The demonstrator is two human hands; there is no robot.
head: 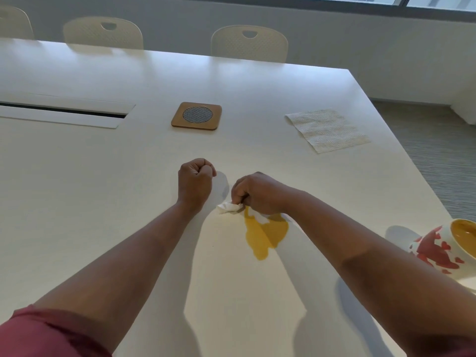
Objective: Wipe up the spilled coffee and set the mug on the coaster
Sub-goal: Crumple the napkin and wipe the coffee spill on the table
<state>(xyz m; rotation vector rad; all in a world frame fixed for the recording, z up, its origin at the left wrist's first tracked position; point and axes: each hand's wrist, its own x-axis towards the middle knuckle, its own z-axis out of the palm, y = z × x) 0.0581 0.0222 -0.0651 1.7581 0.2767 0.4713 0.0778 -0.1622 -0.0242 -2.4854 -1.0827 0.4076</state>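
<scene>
— Big white table (108,181), glossy, filling most of the view. Long cable slot (61,110) with a flip lid set into the top on the left.

— Behind the far edge?

— Three cream chairs pushed in: one (249,43) near the middle, one (103,33) further left, one (14,23) cut off at the left edge. Perforated backs, a handle cut-out near the top.

— Wall and window?

— Pale grey wall (360,47), dark-framed window (438,2) along the top right. Soft daylight, pale reflections on the far tabletop.

— Floor?

— Grey streaked carpet (443,155) on the right, below the table's edge. White block (465,109) at the right, cropped.
</scene>
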